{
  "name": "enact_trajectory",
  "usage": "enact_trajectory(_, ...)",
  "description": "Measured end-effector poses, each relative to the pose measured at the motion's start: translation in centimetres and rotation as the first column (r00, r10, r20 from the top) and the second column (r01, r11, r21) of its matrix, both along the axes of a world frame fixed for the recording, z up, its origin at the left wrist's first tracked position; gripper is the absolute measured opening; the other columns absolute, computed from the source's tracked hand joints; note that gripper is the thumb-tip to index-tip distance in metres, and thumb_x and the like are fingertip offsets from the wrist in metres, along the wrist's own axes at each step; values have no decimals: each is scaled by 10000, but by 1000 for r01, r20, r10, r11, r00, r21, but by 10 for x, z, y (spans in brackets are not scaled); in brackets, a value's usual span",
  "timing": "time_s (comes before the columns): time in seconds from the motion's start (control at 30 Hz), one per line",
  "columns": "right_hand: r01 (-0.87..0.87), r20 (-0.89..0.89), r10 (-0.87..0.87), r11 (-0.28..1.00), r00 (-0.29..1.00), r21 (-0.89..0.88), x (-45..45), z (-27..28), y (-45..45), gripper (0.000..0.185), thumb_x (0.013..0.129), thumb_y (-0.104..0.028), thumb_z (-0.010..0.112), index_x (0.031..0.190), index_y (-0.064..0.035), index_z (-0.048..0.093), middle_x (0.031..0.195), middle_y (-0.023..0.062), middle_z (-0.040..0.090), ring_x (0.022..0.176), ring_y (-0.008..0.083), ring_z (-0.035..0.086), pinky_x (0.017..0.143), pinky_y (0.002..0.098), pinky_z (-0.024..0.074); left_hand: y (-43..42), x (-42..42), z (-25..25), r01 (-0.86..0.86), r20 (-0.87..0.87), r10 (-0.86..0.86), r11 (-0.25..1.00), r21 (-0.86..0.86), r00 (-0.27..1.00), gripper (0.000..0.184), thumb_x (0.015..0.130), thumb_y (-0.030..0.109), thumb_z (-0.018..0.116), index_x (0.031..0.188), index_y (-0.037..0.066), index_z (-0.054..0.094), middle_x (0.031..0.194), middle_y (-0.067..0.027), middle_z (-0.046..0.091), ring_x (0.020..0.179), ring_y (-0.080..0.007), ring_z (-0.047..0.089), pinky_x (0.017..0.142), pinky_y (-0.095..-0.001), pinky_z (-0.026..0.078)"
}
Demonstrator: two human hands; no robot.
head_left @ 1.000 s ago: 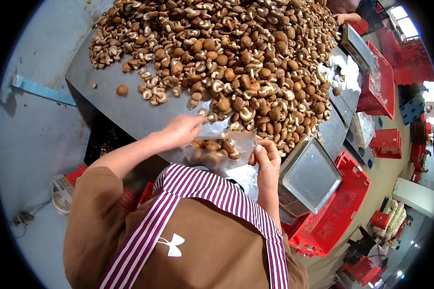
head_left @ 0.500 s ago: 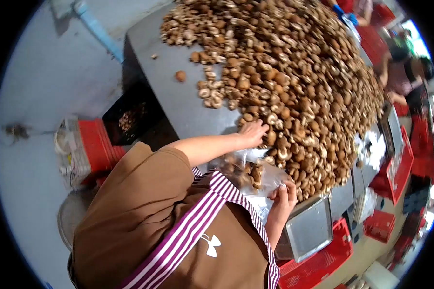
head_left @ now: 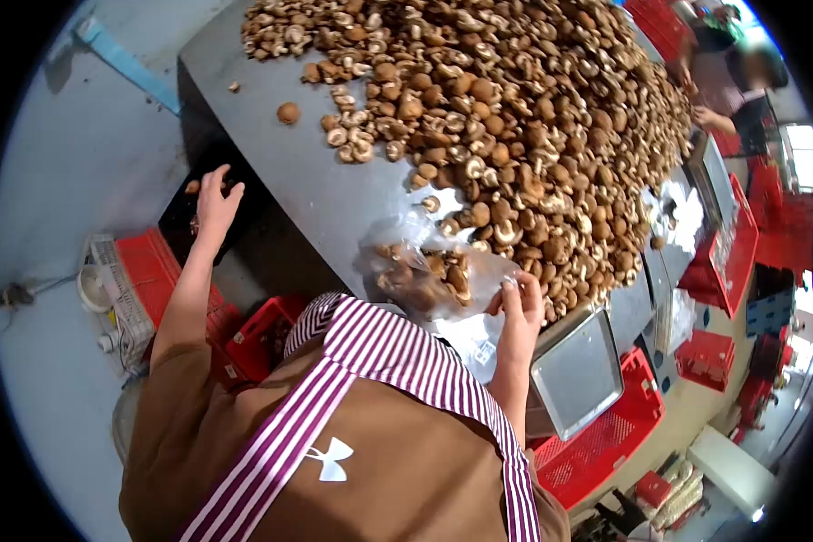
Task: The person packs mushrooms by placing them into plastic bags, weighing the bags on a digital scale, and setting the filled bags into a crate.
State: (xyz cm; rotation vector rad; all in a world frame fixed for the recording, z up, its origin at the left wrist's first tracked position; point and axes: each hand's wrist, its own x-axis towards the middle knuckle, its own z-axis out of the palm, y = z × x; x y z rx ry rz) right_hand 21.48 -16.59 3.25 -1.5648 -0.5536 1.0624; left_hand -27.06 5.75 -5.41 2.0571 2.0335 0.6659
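Note:
My left hand point(head_left: 215, 200) is stretched out to the left over a dark container point(head_left: 260, 194), fingers apart. A small brown mushroom point(head_left: 192, 187) is in the air just left of its fingers, not touching them. My right hand point(head_left: 520, 303) pinches the edge of a clear plastic bag point(head_left: 485, 273) at the table's near edge. Several brown mushrooms point(head_left: 415, 282) lie inside the bag. Beyond it a large heap of mushrooms point(head_left: 551, 135) covers much of the metal table point(head_left: 280, 172). One round mushroom point(head_left: 288, 113) lies apart on the left.
A metal tray point(head_left: 576, 375) rests above a red crate point(head_left: 605, 443) at my right. Red crates point(head_left: 154, 271) stand at the lower left. Another person point(head_left: 727, 86) is at the table's far right. A further red basket point(head_left: 732, 244) stands beyond the tray.
My left hand has moved from the heap's near edge out to the left, and its fingers have opened. A mushroom has appeared beside it. My right hand keeps hold of the bag. The view has shifted.

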Motion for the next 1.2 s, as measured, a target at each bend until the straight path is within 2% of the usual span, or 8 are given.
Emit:
enact_trajectory(0.1, -45, 126, 56, 995, 990, -92, -3, 0, 5, 69, 974, -78, 585, 966, -14, 562, 674, 16, 572, 583, 81, 551, 519, 226, 411, -22, 73, 0, 211, 475, -37, 924, -318, 879, 493, 866, 230, 724, 1291, 27, 578, 1143, -151, 663, 860, -201, 682, 783, -325, 537)
enact_trajectory(0.27, 142, -145, -128, 986, 981, 91, -1, 32, -1, 127, 994, -126, 567, 995, -12, 622, 690, 17, 561, 544, 79, 493, 531, 230, 405, -93, 178, -1, 569, 524, -280, 618, -542, 804, 243, 867, 252, 693, 944, 22, 696, 862, -121, 706, 785, -245, 682, 717, -365, 530)
enact_trajectory(0.47, 306, -125, -280, 848, 952, 432, 7, 98, -40, 106, 984, -64, 553, 1066, -17, 601, 859, 91, 665, 492, 73, 481, 465, 209, 416, -142, 208, -15, 696, 378, -679, 276, -663, 630, 603, 873, 187, 658, 1423, 53, 451, 1385, -213, 487, 1233, -385, 528, 1038, -423, 457)
enact_trajectory(0.57, 299, 6, -352, 804, 936, 514, 18, 110, -51, 125, 984, -66, 546, 1074, 4, 599, 857, 100, 673, 478, 77, 466, 458, 211, 391, -151, 224, -21, 798, 444, -764, 149, -584, 468, 571, 888, 215, 619, 1414, 58, 463, 1225, -209, 498, 1008, -391, 620, 912, -457, 512)
enact_trajectory(0.73, 321, 182, -461, 803, 869, 503, 47, 114, -64, 152, 989, -58, 537, 1109, 7, 605, 744, 68, 619, 452, 70, 395, 464, 228, 324, -151, 239, -49, 911, 546, -795, 20, -413, 265, 328, 854, 177, 592, 1163, 67, 567, 1032, -157, 492, 961, -371, 605, 814, -450, 491)
enact_trajectory(0.93, 431, 271, -585, 776, 765, 460, 99, 128, -111, 212, 1019, -116, 521, 1128, 23, 638, 600, -16, 461, 488, 54, 375, 469, 220, 329, -134, 252, -46, 722, 553, -465, 467, -510, 691, 412, 752, 134, 720, 1121, 50, 558, 1087, -134, 558, 969, -282, 610, 829, -373, 516)
enact_trajectory(1.03, 477, 255, -639, 734, 726, 484, 104, 139, -128, 231, 1011, -126, 544, 1159, 18, 647, 627, -20, 498, 507, 47, 439, 453, 201, 319, -119, 300, 0, 802, 836, -281, 531, -274, 471, 388, 772, 81, 706, 1131, 55, 564, 1072, -73, 588, 924, -163, 608, 787, -300, 515)
enact_trajectory(1.2, 478, 229, -704, 649, 672, 592, 107, 152, -158, 260, 1008, -110, 546, 1210, 26, 638, 654, -25, 525, 527, 39, 477, 463, 177, 347, -156, 415, 162, 939, 835, -548, 261, 226, -49, 405, 793, 76, 697, 1177, 54, 571, 1085, -85, 583, 927, -171, 609, 777, -314, 523)
